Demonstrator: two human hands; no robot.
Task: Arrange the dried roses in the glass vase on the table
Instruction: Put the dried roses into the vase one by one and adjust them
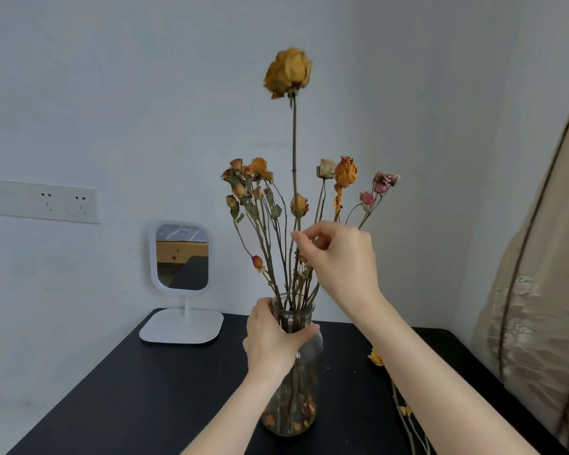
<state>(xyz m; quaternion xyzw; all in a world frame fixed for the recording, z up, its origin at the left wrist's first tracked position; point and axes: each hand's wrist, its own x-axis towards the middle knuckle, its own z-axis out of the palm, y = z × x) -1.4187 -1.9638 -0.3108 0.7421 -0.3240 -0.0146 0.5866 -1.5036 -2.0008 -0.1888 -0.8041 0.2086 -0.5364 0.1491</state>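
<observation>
Mostly orange, dried roses stand in the glass vase. Left hand grips it; right hand pinches a stem.

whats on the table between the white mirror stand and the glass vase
Nothing: the head view shows bare black table from the mirror base to the glass vase, whose neck the left hand grips. The right hand pinches a rose stem above.
</observation>
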